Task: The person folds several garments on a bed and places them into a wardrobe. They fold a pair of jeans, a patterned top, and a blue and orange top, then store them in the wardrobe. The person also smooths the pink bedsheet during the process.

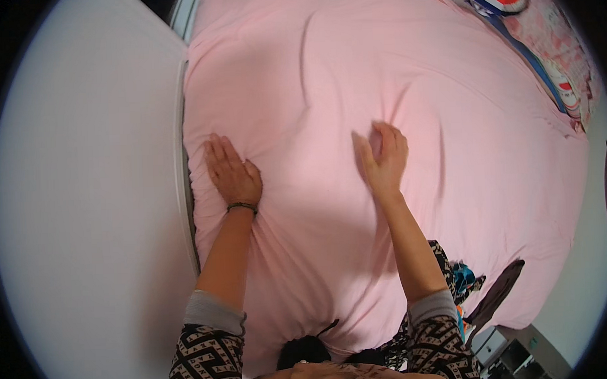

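A pink fitted sheet (343, 181) covers the wide bed under both my arms, with creases running across it. My left hand (233, 173) lies flat on the sheet close to the bed's left edge, fingers stretched out, a dark band round the wrist. Over the middle of the sheet is my right hand (385, 157), its thumb apart from the curled fingers and nothing between them. Whether the right fingertips touch the cloth I cannot tell.
A white wall (89, 183) runs along the bed's left side. Folded patterned bedding (552, 34) lies at the far right corner. Dark clothing (497, 293) and a teal cloth (463, 277) rest near the right front edge.
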`<action>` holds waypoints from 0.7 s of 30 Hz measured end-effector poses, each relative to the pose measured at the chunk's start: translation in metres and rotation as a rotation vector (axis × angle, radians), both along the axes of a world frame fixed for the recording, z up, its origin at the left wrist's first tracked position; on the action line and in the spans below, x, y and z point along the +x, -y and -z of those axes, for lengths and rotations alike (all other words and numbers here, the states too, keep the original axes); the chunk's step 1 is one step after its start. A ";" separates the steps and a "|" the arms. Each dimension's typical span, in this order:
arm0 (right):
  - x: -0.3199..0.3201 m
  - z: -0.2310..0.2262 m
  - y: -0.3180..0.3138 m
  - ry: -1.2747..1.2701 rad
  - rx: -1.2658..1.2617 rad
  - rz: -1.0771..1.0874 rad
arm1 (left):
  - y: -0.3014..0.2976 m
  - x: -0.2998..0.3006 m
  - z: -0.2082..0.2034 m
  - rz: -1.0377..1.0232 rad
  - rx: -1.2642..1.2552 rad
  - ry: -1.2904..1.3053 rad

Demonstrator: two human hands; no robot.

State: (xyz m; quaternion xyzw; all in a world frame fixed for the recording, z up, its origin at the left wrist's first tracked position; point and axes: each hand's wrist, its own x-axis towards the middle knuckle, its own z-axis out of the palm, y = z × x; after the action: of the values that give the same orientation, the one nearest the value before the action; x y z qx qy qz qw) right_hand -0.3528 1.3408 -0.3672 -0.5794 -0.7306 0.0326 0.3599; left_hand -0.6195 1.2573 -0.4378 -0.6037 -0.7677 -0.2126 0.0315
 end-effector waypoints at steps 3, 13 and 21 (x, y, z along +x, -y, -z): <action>-0.020 0.017 -0.004 0.159 -0.047 -0.104 | -0.001 0.001 -0.002 0.028 0.027 0.009; -0.089 -0.019 -0.112 -0.237 -0.217 0.045 | 0.001 0.001 -0.002 0.007 -0.002 0.001; -0.134 -0.013 -0.181 0.185 -0.326 -0.030 | 0.002 -0.001 -0.004 0.019 -0.032 0.043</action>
State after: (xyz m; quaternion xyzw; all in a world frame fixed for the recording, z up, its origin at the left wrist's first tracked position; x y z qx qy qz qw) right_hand -0.4866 1.5215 -0.3539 -0.6197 -0.7541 0.1025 0.1921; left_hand -0.6202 1.2556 -0.4340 -0.6067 -0.7657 -0.2135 0.0033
